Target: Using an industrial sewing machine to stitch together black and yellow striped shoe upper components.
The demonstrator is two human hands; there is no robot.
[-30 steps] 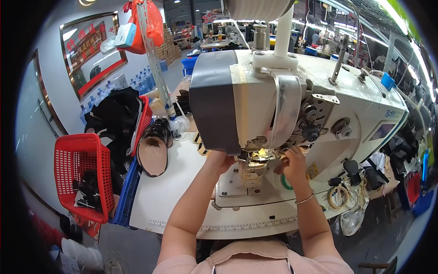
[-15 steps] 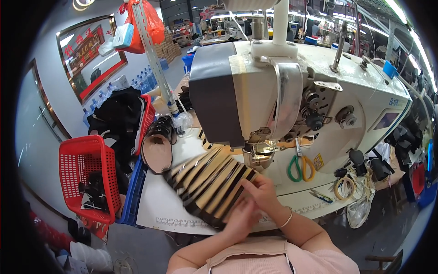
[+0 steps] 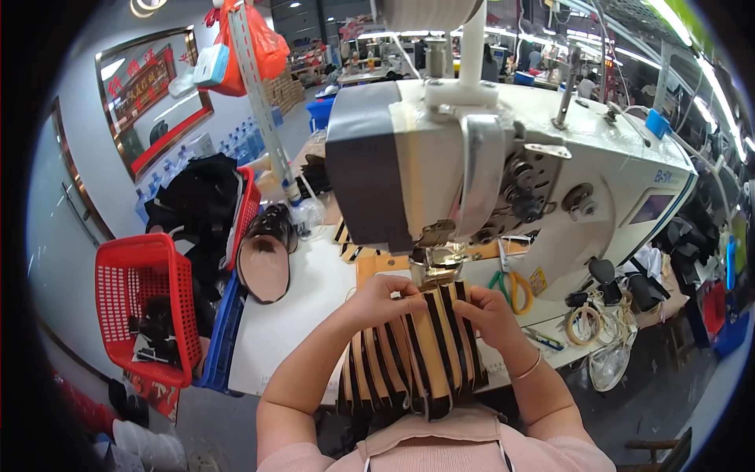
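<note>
One black-and-tan striped, flexible panel [image 3: 431, 358] at the lower centre of the frame, and it's held firmly up top: left hand [image 3: 384, 301], fingers closed, pinching the upper edge, right hand [image 3: 489, 313] gripping the upper right corner! Above looms the bulky white-and-grey sewing machine [image 3: 440, 165]; right of centre, scissors with green and orange handles [image 3: 506, 269]; far left, a red plastic basket [image 3: 187, 315]

striped piece [image 3: 431, 355] (glossy black, matt tan)
</note>
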